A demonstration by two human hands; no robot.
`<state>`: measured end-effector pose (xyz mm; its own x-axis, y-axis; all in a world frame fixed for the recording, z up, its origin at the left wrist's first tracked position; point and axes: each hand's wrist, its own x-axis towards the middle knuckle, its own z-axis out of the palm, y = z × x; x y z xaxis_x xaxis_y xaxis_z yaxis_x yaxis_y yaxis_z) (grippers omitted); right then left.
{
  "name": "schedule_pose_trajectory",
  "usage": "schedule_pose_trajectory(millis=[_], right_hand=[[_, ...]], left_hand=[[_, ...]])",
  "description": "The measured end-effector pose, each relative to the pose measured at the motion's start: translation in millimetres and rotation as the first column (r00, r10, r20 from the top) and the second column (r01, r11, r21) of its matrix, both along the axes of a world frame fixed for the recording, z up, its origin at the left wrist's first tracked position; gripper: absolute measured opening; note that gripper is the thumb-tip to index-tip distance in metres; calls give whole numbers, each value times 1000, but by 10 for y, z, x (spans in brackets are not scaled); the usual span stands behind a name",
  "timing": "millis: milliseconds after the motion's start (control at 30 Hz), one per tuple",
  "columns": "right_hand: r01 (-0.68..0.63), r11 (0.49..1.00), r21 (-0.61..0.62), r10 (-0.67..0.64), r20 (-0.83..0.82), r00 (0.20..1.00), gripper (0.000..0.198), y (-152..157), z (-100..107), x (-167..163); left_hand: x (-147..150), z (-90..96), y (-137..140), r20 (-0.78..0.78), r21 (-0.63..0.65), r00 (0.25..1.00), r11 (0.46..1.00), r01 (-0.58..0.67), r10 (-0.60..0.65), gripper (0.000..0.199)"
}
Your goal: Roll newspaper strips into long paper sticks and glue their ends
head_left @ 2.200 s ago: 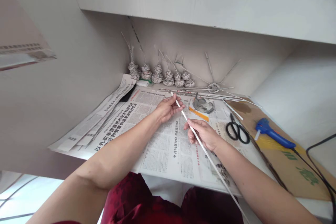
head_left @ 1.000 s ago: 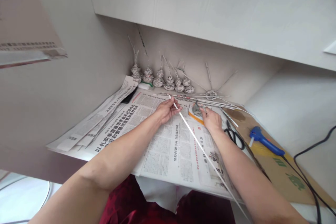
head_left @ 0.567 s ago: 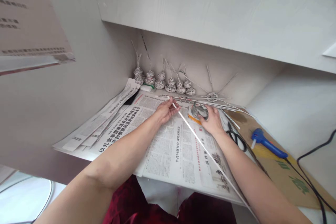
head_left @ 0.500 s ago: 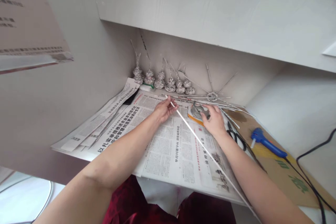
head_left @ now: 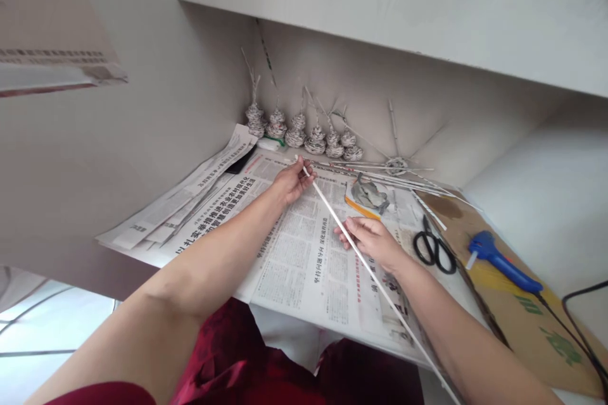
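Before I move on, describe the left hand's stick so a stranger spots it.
Find the newspaper-covered table. Over it, the left hand holds the upper end of a long white stick slanting down across the right hand. Unlike the sticks lying behind, this one is held.

Newspaper [head_left: 297, 272] across the middle, gourd forms [head_left: 315, 143] in a row behind it, far left.
Left, paper strips [head_left: 183, 202]; right of centre, a wad [head_left: 370, 195], then scissors [head_left: 431, 239] nearer; rightmost, a glue gun [head_left: 508, 266] on cardboard [head_left: 536, 335]. A rod [head_left: 389, 299] slants from the left hand [head_left: 291, 183] toward the near right.
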<state>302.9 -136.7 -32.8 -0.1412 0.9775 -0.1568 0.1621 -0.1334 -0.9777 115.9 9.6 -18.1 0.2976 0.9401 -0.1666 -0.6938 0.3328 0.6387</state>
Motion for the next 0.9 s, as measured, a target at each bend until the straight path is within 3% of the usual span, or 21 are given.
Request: schedule_pose_trajectory(millis=[167, 367, 433, 533, 633, 700, 800, 900], right_hand=[[-52, 998, -31, 54, 41, 998, 45, -79, 122, -51], [-65, 985, 157, 11, 320, 947, 32, -126, 147, -45], [-39, 986, 162, -20, 349, 937, 33, -131, 145, -41], [-25, 1000, -2, 25, 86, 996, 36, -135, 146, -49], [-127, 970, -206, 72, -256, 964, 35, -151, 152, -79], [-153, 959, -238, 79, -294, 953, 35, -169, 155, -109], [-30, 994, -104, 19, -106, 994, 34, -187, 153, -151], [66, 995, 69, -72, 88, 993, 31, -185, 142, -168]], left_hand=[[5, -17, 23, 3, -2, 1000, 1000, 6, -6, 25], [-9, -10, 35, 32, -8, 999, 1000, -4, 4, 27], [-9, 0, 31, 38, -10, 999, 1000, -8, 8, 27], [-6, 26, 16, 58, -13, 998, 1000, -10, 10, 28], [-4, 52, -5, 74, -25, 997, 1000, 4, -3, 28], [-5, 60, -14, 72, -31, 997, 1000, 7, -5, 29], [-7, 53, -18, 64, -21, 998, 1000, -2, 4, 29], [-4, 42, -17, 63, -7, 998, 1000, 10, -10, 29]])
